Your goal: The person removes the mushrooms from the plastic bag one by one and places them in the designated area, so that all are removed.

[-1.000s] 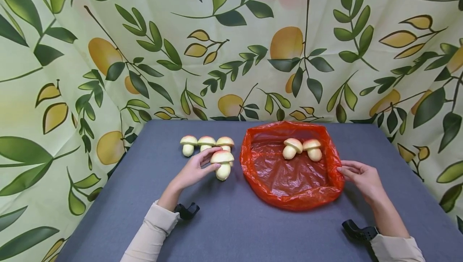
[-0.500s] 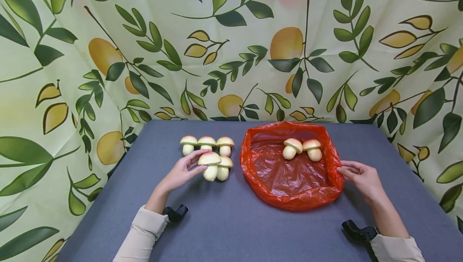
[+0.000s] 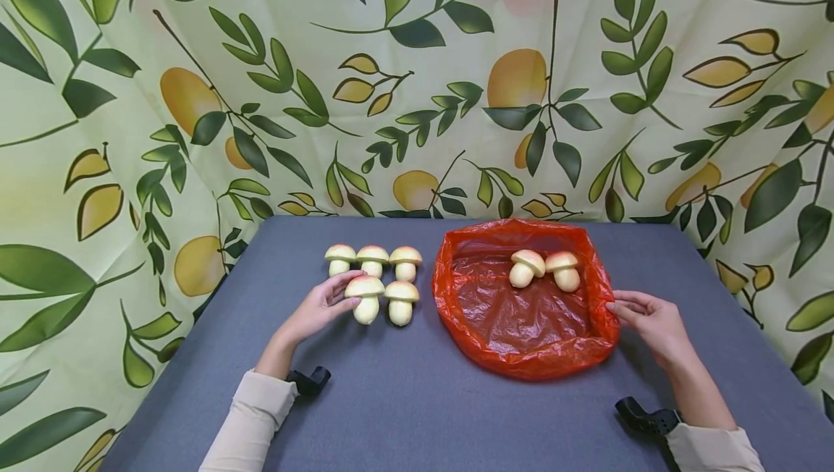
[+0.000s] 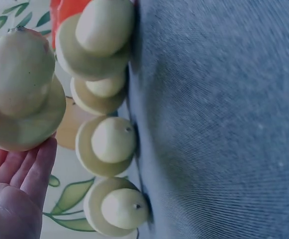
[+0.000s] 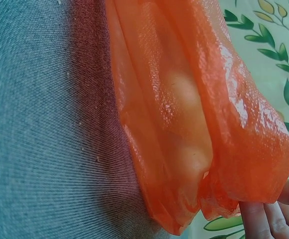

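The left hand holds a mushroom between thumb and fingers, just left of another mushroom, near three more mushrooms on the counter. The right hand pinches the rim of a red bag containing two mushrooms.

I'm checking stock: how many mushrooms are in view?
7: one mushroom in the left hand, another mushroom beside it, three mushrooms in a row behind, two mushrooms in the red bag. Its sides could hide more.
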{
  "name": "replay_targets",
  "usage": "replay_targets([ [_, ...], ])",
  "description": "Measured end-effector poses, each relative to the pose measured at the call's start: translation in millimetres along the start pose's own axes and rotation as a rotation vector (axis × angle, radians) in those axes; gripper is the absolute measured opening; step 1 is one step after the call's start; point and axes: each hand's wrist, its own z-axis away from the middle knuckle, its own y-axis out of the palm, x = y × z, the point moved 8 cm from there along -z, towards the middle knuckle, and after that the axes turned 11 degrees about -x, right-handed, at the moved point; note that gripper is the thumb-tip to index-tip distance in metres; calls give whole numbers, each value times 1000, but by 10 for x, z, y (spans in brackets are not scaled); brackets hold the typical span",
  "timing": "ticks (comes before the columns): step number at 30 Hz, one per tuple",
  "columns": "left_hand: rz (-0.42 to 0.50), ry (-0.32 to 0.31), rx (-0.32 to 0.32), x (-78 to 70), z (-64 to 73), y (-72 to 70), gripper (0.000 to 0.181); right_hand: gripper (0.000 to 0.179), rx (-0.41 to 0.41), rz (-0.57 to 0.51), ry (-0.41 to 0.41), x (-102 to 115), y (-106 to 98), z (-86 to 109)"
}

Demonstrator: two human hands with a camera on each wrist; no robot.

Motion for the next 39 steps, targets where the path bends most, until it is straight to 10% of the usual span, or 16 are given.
replay_targets([
  [39, -189, -81, 46, 324, -154, 16, 51, 19, 0, 2, -5, -13, 10, 5],
])
